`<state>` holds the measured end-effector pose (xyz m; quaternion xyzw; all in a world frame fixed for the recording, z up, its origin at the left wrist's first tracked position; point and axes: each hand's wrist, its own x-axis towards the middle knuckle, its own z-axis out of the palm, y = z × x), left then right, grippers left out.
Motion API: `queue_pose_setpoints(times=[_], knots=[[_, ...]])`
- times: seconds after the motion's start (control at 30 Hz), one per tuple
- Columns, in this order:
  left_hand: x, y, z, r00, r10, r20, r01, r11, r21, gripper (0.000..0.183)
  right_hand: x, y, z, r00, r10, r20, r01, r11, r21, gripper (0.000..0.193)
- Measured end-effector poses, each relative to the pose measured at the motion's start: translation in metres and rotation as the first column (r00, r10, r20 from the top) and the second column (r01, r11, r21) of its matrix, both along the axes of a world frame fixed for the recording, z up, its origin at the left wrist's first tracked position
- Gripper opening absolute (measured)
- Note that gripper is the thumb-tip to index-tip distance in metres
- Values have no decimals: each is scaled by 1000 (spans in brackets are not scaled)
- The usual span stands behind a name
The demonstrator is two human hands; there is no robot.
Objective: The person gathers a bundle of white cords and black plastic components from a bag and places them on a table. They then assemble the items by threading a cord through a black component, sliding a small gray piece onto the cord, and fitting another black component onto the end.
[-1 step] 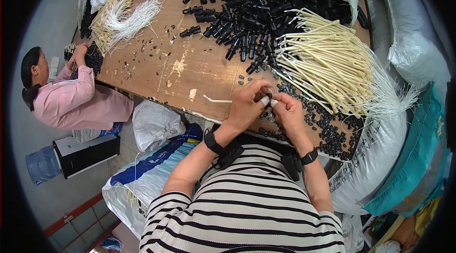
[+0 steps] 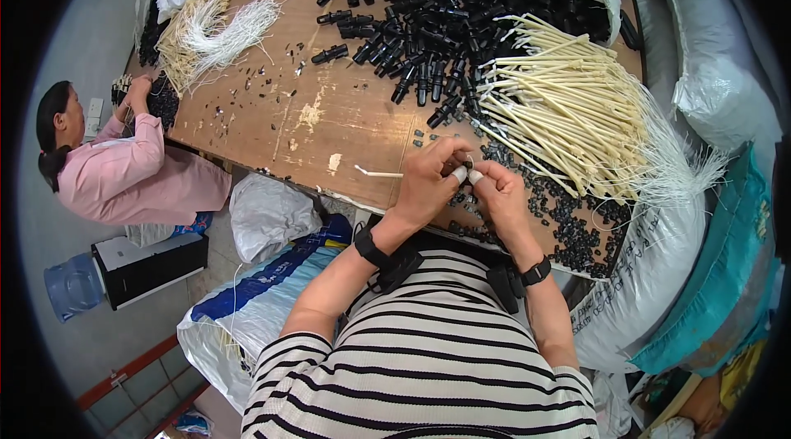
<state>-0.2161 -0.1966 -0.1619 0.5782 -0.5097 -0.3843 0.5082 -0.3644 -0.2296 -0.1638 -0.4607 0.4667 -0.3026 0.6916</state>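
L hand & R hand meet fingertip to fingertip just above the near edge of the worn plywood worktable, both thumbs wrapped in white tape. L hand pinches a thin cream plastic tube; its long axis runs roughly level, free end sticking out to the person's left, near end hidden in the fingers. R hand is pinched shut on sth small at that near end, prob one of the small black plastic clips strewn under & right of the hands; can't tell for sure. So the part sits right of the tube end, R hand nearer. Both wrists bent inward, forearms converging from the lower edge
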Motion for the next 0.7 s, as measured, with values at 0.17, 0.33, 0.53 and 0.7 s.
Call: queue_pose_setpoints(times=[0.17, 0.33, 0.53, 0.7], knots=[[2, -4, 0, 996, -20, 89, 19, 1000, 8, 29, -5, 1, -7, 998, -44, -51, 39, 995, -97, 11], [8, -3, -14, 997, -75, 27, 71, 988, 139, 18, -6, 8, -4, 959, -36, -280, -61, 942, -329, 13], [15, -5, -4, 981, 6, 193, -30, 992, 122, 16, -9, 7, 3, 955, 21, -296, -158, 881, -445, 16], [13, 0, 8, 891, -298, 342, 324, 946, -21, 35, -26, -2, 6, 778, -122, 617, -29, 973, 229, 21]])
